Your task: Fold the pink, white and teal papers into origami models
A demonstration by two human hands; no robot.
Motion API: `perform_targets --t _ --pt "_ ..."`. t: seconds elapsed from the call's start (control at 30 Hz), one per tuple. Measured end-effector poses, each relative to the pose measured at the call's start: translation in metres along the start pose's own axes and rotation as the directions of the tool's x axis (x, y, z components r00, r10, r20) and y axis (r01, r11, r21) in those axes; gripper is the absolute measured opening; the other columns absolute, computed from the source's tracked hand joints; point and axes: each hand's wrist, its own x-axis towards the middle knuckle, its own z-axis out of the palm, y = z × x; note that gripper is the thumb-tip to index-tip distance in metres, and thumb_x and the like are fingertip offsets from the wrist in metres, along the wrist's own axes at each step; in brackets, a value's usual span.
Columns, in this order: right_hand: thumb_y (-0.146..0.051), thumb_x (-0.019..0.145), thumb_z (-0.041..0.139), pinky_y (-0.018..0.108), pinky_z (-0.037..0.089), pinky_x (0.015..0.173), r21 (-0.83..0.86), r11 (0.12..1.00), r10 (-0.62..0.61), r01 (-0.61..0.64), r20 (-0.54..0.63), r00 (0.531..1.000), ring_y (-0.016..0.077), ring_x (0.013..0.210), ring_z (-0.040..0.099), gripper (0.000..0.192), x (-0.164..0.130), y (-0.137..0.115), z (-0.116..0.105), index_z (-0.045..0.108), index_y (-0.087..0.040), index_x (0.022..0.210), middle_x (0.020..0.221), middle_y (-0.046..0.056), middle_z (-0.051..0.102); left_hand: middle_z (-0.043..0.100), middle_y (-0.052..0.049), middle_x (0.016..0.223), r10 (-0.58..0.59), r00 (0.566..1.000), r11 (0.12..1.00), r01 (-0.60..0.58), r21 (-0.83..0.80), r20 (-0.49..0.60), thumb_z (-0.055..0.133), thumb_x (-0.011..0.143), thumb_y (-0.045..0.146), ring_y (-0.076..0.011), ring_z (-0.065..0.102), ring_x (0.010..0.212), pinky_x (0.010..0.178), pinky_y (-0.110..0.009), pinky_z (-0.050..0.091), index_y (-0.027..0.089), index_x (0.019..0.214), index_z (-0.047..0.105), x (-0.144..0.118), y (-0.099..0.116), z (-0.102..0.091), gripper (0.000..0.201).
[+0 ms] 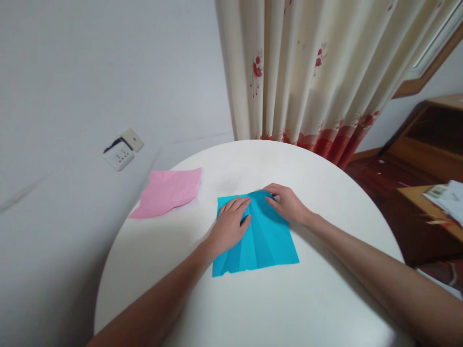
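Note:
A sheet of blue paper (269, 241) with several lengthwise creases lies on the white round table (275, 308). My left hand (231, 224) rests flat on its left part, fingers stretched toward the far edge and thumb out to the side. At the far right corner, my right hand (285, 202) pinches the paper between thumb and fingers, and the paper there is slightly raised. The lower edge of the sheet has small nicks. Part of its left side is covered by my left hand.
Pink paper (170, 193) with a whitish sheet under its edge lies at the table's far left, by the wall. A socket (119, 154) is on that wall. A flowered curtain (300, 72) hangs behind the table. Papers (446, 200) lie on a wooden surface at right.

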Motion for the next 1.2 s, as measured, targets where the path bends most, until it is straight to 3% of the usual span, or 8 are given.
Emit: perform_targets --t 0.1,0.2,0.4,0.63,0.77,0.87,1.03,1.2 --pt "-0.015 0.093 0.046 0.044 0.045 0.107 -0.056 0.984 -0.16 0.168 0.125 0.979 0.0238 0.123 0.059 0.04 -0.003 -0.006 -0.001 0.065 -0.022 0.127 0.131 0.008 0.066 0.052 -0.011 0.147 -0.053 0.997 0.995 0.048 -0.086 -0.048 0.04 0.101 0.031 -0.0233 0.045 0.138 0.118 -0.042 0.034 0.014 0.143 0.048 0.003 -0.003 0.002 0.046" --pt "-0.02 0.096 0.046 0.048 0.04 0.113 -0.069 0.959 -0.249 0.276 0.264 0.932 0.0262 0.135 0.051 0.04 -0.007 -0.012 -0.002 0.061 -0.021 0.134 0.141 0.01 0.059 0.049 -0.013 0.15 -0.054 0.998 0.994 0.049 -0.101 -0.041 0.036 0.102 0.031 -0.0245 0.043 0.14 0.119 -0.044 0.032 0.012 0.144 0.047 0.004 -0.006 0.002 0.047" --pt "-0.042 0.1 0.048 0.051 0.037 0.115 -0.1 0.942 -0.251 0.32 0.42 0.872 0.03 0.137 0.047 0.04 -0.009 -0.017 -0.005 0.067 -0.018 0.125 0.142 0.014 0.058 0.043 -0.007 0.155 -0.033 0.999 0.998 0.031 -0.049 -0.033 0.031 0.104 0.032 -0.0226 0.038 0.143 0.12 -0.044 0.03 0.02 0.145 0.047 0.003 -0.007 -0.002 0.046" --pt "-0.031 0.1 0.048 0.047 0.036 0.115 -0.154 0.956 -0.168 0.25 0.413 0.895 0.0268 0.137 0.048 0.03 -0.006 -0.009 -0.003 0.07 -0.022 0.119 0.137 0.008 0.063 0.034 0.0 0.16 -0.02 0.999 0.994 0.014 0.107 0.048 0.037 0.101 0.051 -0.029 0.032 0.145 0.116 -0.051 0.033 0.03 0.152 0.037 -0.002 -0.006 -0.002 0.055" --pt "-0.027 0.097 0.052 0.048 0.034 0.116 -0.206 0.953 -0.129 0.224 0.392 0.911 0.0274 0.139 0.045 0.031 -0.005 -0.001 -0.002 0.068 -0.023 0.124 0.141 0.007 0.059 0.027 0.002 0.163 0.014 0.994 0.987 -0.031 0.156 0.108 0.031 0.101 0.056 -0.0296 0.021 0.15 0.119 -0.054 0.025 0.031 0.155 0.03 -0.005 -0.007 -0.002 0.059" --pt "-0.028 0.097 0.051 0.052 0.031 0.117 -0.294 0.941 -0.049 0.168 0.374 0.926 0.0287 0.144 0.038 0.04 -0.005 0.005 -0.001 0.06 -0.024 0.136 0.15 0.009 0.05 0.022 0.003 0.164 0.033 0.988 0.986 -0.056 0.158 0.148 0.023 0.104 0.053 -0.0279 0.014 0.153 0.121 -0.056 0.018 0.031 0.157 0.025 -0.006 -0.009 -0.001 0.058" --pt "-0.046 0.095 0.054 0.059 0.021 0.118 -0.431 0.899 0.201 -0.07 0.267 0.943 0.0332 0.15 0.022 0.069 -0.007 0.012 0.0 0.03 -0.022 0.156 0.161 0.015 0.029 0.021 0.003 0.164 0.041 0.984 0.987 -0.067 0.148 0.174 0.019 0.105 0.046 -0.0272 0.013 0.153 0.121 -0.057 0.017 0.033 0.157 0.024 -0.006 -0.011 0.0 0.053" --pt "-0.044 0.096 0.051 0.06 0.018 0.118 -0.46 0.879 0.263 -0.124 0.252 0.931 0.0335 0.151 0.017 0.065 -0.006 0.012 0.0 0.034 -0.021 0.153 0.162 0.017 0.026 0.021 0.004 0.164 0.041 0.982 0.99 -0.065 0.126 0.186 0.021 0.105 0.047 -0.0293 0.014 0.153 0.12 -0.059 0.018 0.037 0.155 0.027 -0.005 -0.009 -0.003 0.052"
